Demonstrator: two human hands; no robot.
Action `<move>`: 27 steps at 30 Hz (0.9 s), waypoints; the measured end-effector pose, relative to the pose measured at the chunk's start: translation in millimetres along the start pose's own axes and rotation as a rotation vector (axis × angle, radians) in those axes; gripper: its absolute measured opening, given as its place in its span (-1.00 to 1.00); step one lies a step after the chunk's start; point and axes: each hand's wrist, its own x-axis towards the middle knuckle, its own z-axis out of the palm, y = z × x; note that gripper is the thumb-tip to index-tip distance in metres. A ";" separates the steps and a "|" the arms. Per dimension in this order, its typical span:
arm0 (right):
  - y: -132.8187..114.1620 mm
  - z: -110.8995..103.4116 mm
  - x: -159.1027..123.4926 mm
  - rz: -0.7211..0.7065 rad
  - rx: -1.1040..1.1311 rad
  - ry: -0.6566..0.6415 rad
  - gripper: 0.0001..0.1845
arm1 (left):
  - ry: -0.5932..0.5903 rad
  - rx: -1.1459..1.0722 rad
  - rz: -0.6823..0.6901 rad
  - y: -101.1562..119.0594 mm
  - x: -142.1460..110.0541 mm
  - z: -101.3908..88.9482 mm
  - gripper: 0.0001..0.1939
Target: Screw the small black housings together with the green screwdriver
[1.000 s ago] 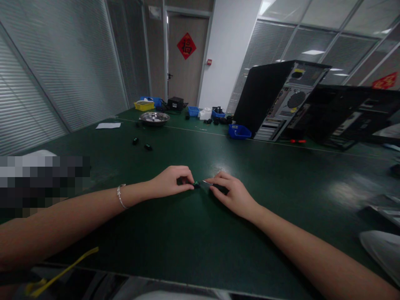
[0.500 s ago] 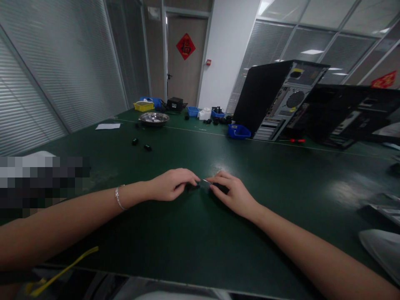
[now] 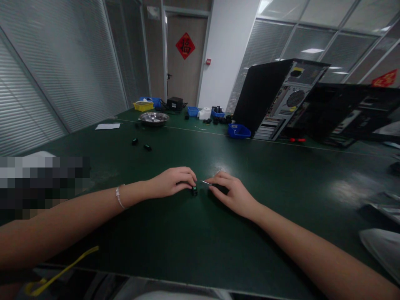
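My left hand (image 3: 176, 181) is at the middle of the green table, thumb and fingertips closed at the far end of a small black device (image 3: 194, 191) with a greenish face. Part of that device is hidden by the fingers. Just to the right, my right hand (image 3: 233, 190) grips a thin tool (image 3: 206, 183) with a silver tip; a dark part shows below the fingers. Its tip points left toward the device, with a small gap between. Two similar black devices, a nearer one (image 3: 147, 147) and another (image 3: 134, 141), lie farther back on the left.
A metal bowl (image 3: 154, 118) and a white paper (image 3: 108, 126) lie at the back left. A blue bin (image 3: 239, 131) stands beside a black computer tower (image 3: 265, 98). A red-handled tool (image 3: 297, 140) is at the right. The green table (image 3: 175, 246) ends close to me.
The small black device has turned so that its near end points toward me and its greenish face shows. My left fingers have drawn slightly left; my right hand has hardly moved.
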 end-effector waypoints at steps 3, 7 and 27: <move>-3.9 -1.5 -0.3 -0.034 0.011 -0.041 -0.71 | 0.002 -0.057 -0.009 -1.7 0.9 1.2 -0.85; -7.9 -2.1 -1.7 -0.060 -0.008 -0.075 -0.68 | 0.052 -0.091 -0.014 -5.2 0.1 2.5 -0.93; -11.1 2.6 -0.8 0.015 -0.198 -0.104 -0.72 | -0.011 -0.064 0.037 0.5 3.1 -5.8 -0.93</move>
